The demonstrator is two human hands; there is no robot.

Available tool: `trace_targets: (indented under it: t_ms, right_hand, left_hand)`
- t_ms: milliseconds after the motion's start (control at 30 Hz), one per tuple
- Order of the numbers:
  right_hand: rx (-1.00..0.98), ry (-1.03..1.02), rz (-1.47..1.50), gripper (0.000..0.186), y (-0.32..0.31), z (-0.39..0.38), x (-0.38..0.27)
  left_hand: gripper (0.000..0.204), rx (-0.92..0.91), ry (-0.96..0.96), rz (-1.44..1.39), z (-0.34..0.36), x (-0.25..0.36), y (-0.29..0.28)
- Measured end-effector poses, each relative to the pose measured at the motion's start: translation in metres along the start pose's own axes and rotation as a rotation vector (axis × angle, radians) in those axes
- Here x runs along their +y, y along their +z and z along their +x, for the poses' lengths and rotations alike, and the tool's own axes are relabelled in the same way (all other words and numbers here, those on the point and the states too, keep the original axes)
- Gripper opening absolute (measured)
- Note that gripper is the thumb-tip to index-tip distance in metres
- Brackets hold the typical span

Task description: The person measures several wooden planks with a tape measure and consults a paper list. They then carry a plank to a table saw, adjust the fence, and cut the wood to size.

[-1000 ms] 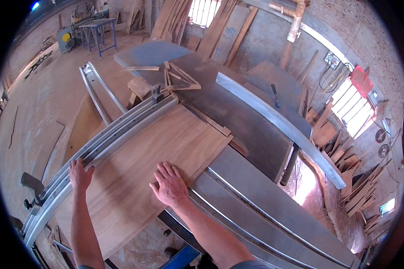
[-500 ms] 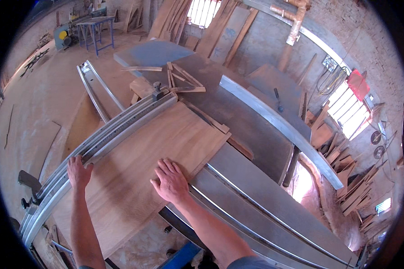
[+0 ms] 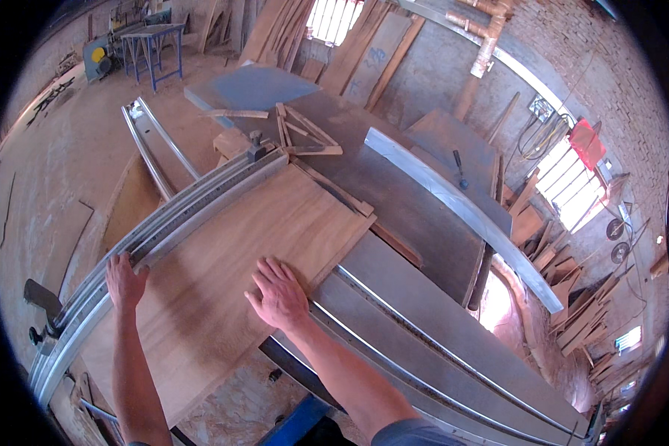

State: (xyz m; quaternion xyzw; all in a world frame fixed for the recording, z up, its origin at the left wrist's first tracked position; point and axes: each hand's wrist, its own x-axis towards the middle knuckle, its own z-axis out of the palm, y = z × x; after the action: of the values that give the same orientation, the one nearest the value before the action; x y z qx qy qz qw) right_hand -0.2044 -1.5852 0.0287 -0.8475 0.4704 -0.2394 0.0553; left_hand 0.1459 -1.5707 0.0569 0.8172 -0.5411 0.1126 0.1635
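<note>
In the head view, looking down, I am resting both bare hands at a large saw table. A broad wooden board (image 3: 223, 275) is lying flat before me, slanting from near left to far right. My left hand (image 3: 126, 281) is reaching over a long metal fence (image 3: 193, 201) along the board's left side, its thumb standing apart from the fingers; whether it is gripping, I cannot tell. My right hand (image 3: 279, 293) is lying palm down near the board's right edge, fingers loosely side by side, thumb spreading left. Right of the board, a grey metal table (image 3: 401, 305) with shiny grooves is stretching toward the near right. Beyond the board's far edge, a dark tabletop (image 3: 409, 215) is carrying a triangle of wooden strips (image 3: 305, 134) and, farther right, a long silvery bar (image 3: 453, 197). Wood scraps (image 3: 587, 320) are lying at far right.
</note>
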Motion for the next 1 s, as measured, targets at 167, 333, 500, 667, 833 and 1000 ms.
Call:
trace_targets:
  t_ms: [167,333,500,667,833,1000]
  right_hand:
    - [0.036,-0.015,0.015,0.043,0.004,0.000,0.004]
    - [0.018,-0.005,0.022,0.045,0.004,0.001,0.004]
    - [-0.034,-0.004,0.039,0.046,0.000,0.004,0.002]
    - [-0.008,0.002,0.005,0.047,0.000,0.004,0.002]
    - [-0.001,-0.005,0.025,0.047,-0.001,0.004,0.002]
    - [0.004,-0.041,0.021,0.047,-0.006,0.004,0.000]
  left_hand:
    - [0.050,-0.064,-0.019,-0.017,0.003,0.006,-0.006]
    - [0.048,-0.055,-0.023,-0.033,0.004,0.004,-0.007]
    - [0.047,-0.064,-0.029,-0.048,0.004,0.006,-0.010]
    - [0.050,-0.050,-0.009,-0.028,0.006,0.002,-0.007]
    - [0.055,-0.060,0.002,-0.036,0.005,-0.002,-0.004]
    - [0.056,0.154,0.045,-0.003,-0.019,-0.002,-0.002]
